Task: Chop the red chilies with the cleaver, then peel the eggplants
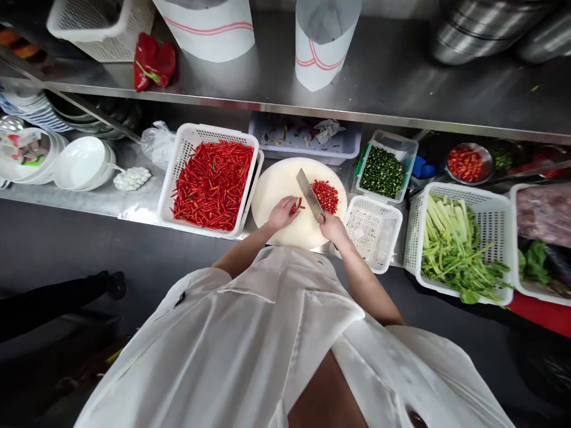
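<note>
Board [275, 177] underneath, cleaver [309, 195] gripped in right hand [332, 226], left hand [282, 214], across from chopped pile [325, 196], curled to hold a few red chilies [300, 205]: I'd bunch them tight, stay clear of the edge, slice evenly.

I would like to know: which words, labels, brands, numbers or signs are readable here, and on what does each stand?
There is no readable text.
White containers on the shelf: red lines, no readable letters.
Knife: no legible marking.
Dark mark on the white garment: too small to read.
</note>
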`<action>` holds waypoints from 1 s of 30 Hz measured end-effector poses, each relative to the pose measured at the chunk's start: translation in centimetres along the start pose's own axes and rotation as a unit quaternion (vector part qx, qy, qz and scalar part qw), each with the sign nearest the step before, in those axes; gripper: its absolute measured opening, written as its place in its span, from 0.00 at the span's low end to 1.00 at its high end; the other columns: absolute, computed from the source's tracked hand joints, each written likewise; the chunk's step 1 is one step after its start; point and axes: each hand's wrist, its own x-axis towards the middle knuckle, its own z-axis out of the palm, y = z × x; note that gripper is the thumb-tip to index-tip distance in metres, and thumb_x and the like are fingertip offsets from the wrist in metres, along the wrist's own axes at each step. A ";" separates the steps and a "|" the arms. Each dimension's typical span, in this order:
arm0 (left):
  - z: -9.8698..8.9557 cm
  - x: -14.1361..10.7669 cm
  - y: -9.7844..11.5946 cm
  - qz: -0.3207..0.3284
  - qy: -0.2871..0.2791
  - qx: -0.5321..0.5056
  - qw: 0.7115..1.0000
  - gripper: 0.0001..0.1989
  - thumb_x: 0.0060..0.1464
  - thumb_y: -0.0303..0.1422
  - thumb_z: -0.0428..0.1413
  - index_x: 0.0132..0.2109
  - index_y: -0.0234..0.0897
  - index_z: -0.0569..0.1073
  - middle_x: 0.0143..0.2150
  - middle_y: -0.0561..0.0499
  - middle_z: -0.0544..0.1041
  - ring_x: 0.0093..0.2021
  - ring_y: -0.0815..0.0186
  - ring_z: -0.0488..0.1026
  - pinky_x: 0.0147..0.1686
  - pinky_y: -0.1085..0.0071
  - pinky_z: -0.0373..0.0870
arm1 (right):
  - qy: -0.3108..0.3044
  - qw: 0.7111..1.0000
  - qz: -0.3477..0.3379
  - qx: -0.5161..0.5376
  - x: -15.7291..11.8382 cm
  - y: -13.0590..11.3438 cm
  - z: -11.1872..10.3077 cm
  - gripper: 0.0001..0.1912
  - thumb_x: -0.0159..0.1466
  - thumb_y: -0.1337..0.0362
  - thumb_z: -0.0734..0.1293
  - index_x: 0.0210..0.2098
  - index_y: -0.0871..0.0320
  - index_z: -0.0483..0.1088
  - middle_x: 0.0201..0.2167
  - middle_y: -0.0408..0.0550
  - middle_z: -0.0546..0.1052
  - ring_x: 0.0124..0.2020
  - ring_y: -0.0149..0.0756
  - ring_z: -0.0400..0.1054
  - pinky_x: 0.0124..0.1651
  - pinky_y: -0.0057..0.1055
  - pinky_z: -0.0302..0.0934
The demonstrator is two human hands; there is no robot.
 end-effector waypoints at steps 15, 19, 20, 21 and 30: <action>0.5 2.5 1.9 0.018 -0.018 0.029 0.999 0.15 0.73 0.39 0.56 0.60 0.44 0.79 0.59 0.42 0.82 0.62 0.49 0.75 0.62 0.49 0.69 | 0.011 0.999 0.031 0.002 -1.0 -1.0 0.3 0.21 0.82 0.57 0.56 0.61 0.58 0.75 0.54 0.64 0.84 0.55 0.53 0.78 0.55 0.38 0.67; -0.7 2.0 0.8 0.057 -0.042 0.014 0.997 0.14 0.72 0.40 0.57 0.58 0.43 0.80 0.61 0.42 0.80 0.64 0.50 0.73 0.64 0.52 0.69 | 0.012 0.999 0.029 -0.016 -0.8 -1.5 -0.3 0.21 0.81 0.56 0.57 0.59 0.57 0.77 0.54 0.62 0.84 0.55 0.53 0.78 0.56 0.39 0.67; -0.8 2.0 0.7 0.072 -0.050 0.012 0.996 0.13 0.73 0.39 0.56 0.57 0.43 0.80 0.61 0.42 0.80 0.64 0.51 0.73 0.65 0.52 0.69 | 0.012 0.999 0.024 -0.019 -0.6 -1.8 -0.5 0.21 0.81 0.56 0.57 0.58 0.57 0.77 0.54 0.62 0.84 0.55 0.54 0.78 0.56 0.39 0.67; -0.7 2.1 0.6 0.088 -0.058 0.011 0.994 0.12 0.73 0.38 0.55 0.55 0.43 0.80 0.60 0.43 0.80 0.64 0.52 0.73 0.65 0.53 0.69 | 0.013 1.000 0.016 -0.020 -0.3 -2.2 -0.7 0.21 0.81 0.55 0.57 0.58 0.57 0.78 0.54 0.62 0.84 0.55 0.54 0.78 0.56 0.40 0.67; -0.2 2.9 0.2 0.114 -0.065 0.008 0.991 0.11 0.72 0.31 0.53 0.51 0.42 0.81 0.58 0.42 0.81 0.62 0.54 0.75 0.66 0.52 0.72 | -0.007 0.999 -0.014 -0.031 3.6 -5.4 -1.5 0.22 0.81 0.55 0.59 0.62 0.58 0.77 0.57 0.65 0.83 0.57 0.56 0.77 0.57 0.42 0.68</action>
